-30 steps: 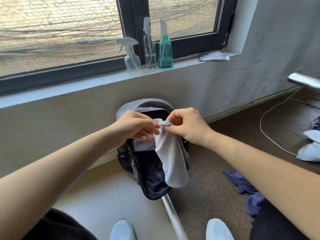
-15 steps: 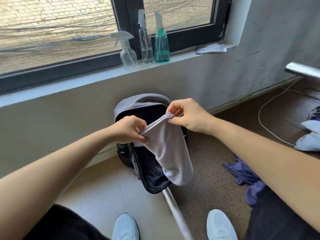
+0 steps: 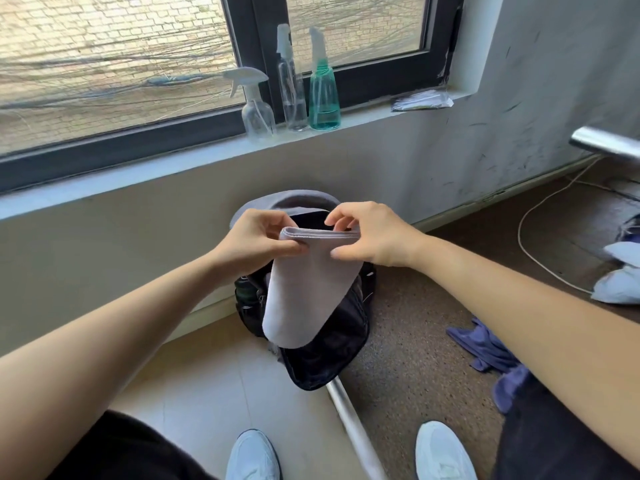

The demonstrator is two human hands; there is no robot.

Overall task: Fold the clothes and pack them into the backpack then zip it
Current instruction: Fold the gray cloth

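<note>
- Backpack leans on the wall, mouth open toward me, ready to take clothes.
- Blue cloth lies on the floor to my right, not yet packed.
- Sock hangs over the backpack, top edge stretched flat so I can fold it.
- My left hand pinches its left corner.
- My right hand pinches the right.

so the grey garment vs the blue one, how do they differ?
The grey garment hangs in the air over the open backpack, pinched at its top edge by the left hand and right hand. The blue garment lies crumpled on the floor, untouched. Grey hangs flat; blue is bunched. Neither is packed yet.
</note>
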